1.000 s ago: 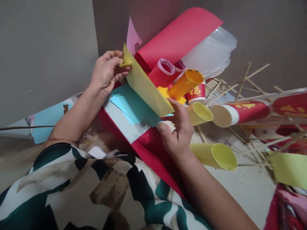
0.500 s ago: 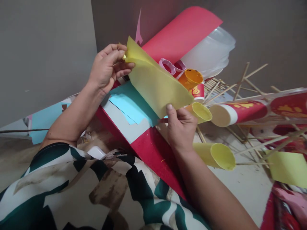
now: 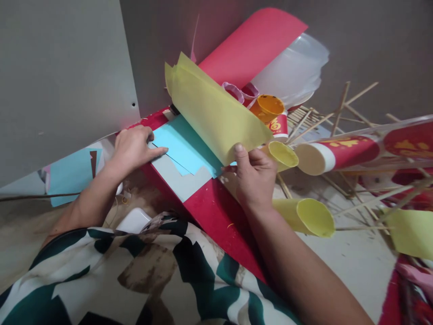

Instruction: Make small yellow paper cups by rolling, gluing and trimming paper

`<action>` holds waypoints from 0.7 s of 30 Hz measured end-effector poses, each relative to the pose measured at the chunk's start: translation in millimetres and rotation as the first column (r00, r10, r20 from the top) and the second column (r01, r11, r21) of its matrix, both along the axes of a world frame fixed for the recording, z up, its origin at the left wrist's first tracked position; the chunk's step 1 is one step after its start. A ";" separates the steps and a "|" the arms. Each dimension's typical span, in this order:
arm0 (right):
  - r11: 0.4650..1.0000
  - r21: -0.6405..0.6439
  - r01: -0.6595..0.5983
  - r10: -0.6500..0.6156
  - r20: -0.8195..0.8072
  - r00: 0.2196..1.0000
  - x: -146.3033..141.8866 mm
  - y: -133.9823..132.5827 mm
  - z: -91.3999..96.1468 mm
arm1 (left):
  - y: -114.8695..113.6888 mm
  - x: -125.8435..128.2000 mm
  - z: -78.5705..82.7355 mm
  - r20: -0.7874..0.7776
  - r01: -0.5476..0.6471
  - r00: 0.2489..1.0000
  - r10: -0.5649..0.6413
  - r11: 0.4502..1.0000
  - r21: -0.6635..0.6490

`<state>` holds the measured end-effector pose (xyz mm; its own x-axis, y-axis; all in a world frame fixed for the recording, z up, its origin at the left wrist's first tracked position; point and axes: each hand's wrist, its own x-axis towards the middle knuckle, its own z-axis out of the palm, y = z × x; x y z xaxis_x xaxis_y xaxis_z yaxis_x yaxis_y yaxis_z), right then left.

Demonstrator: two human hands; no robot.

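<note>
Two hands, head view: I have both in sight, the right hand (image 3: 256, 176) nearer the yellow paper (image 3: 213, 108).
Right-hand grip: thumb on the lower corner of the yellow paper, fingers behind — it is pinching that end.
Left hand (image 3: 135, 146): thumb and fingers parted, nothing clasped that I can see; it hovers at or rests on the left edge of the blue paper (image 3: 184, 144) — I can't tell which.
Yellow paper's axis: long side slants from upper left down to the right hand, tilted up above the blue paper.
Free end: up and right of the left hand, apart from it.
</note>
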<state>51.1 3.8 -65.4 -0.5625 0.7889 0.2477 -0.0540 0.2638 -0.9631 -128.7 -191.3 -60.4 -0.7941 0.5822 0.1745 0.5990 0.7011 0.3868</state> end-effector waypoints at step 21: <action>0.999 0.047 -0.008 0.006 0.049 0.999 -0.5 -2.3 -1.5 | 10.1 5.5 -22.0 -0.047 0.050 0.998 -0.046 0.996 0.070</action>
<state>50.6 1.5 -66.9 -0.5804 0.7730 0.2563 -0.0091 0.3085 -0.9512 -123.2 -181.2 -82.4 -0.7558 0.6043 0.2522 0.6495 0.6427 0.4064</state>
